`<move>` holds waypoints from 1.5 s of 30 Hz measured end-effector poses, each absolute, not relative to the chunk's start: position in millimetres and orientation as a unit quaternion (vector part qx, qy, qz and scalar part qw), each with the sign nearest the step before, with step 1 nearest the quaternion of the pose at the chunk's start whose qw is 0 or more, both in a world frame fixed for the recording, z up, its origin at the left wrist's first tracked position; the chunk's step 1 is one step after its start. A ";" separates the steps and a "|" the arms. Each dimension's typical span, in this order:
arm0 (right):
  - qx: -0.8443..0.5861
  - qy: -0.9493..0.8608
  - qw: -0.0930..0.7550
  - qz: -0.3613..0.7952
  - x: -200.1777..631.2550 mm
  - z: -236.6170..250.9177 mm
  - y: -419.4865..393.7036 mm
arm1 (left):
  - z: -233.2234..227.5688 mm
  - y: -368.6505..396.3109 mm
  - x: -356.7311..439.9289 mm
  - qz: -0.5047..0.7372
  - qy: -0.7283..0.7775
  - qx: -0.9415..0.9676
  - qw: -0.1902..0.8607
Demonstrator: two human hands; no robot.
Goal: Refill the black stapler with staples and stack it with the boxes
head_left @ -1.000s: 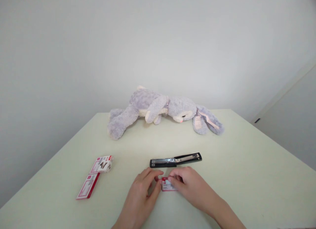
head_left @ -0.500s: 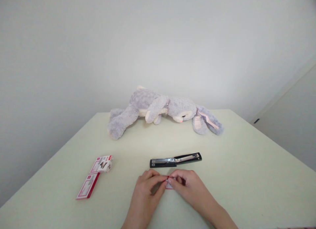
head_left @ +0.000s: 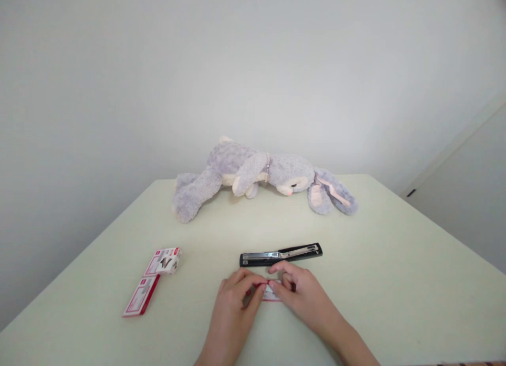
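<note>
A small red-and-white box [head_left: 272,297] lies between my hands near the front of the table, partly covered by fingers. My left hand [head_left: 239,300] pinches its upper left edge with thumb and index finger. The thumb of my right hand [head_left: 302,290] rests on the box's top edge, its index finger raised away and the other fingers curled under. Just beyond my hands, a black stapler [head_left: 261,258] lies folded open, its metal channel showing.
To the left lie a red-and-white flat box [head_left: 138,298] and a small box with a picture on its end [head_left: 168,260], touching each other. A grey plush rabbit [head_left: 245,171] lies on its side along the back of the pale table [head_left: 379,292], before the wall.
My right index finger has lifted off the box and stretched toward the stapler. More of the box's face shows now. My left hand has barely shifted.
</note>
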State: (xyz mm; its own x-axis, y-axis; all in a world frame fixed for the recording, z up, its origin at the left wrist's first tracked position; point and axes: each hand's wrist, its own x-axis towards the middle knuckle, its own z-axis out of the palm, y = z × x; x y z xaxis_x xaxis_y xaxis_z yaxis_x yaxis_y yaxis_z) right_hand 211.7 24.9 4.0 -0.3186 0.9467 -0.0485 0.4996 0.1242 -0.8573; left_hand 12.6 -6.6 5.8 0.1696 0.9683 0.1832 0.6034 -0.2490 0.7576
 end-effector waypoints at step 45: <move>-0.457 -0.833 0.191 0.247 200.2 41.0 49.1 | 0.3 17.4 -11.3 0.302 0.580 0.727 0.208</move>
State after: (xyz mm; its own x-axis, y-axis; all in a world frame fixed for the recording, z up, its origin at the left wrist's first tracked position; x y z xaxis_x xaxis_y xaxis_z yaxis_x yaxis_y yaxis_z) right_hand 200.2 49.1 41.0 -0.5089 0.8558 0.0931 0.6670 0.4604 -0.5857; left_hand -11.3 17.4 0.3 0.1447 0.9695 0.1978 0.7183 -0.2404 0.6529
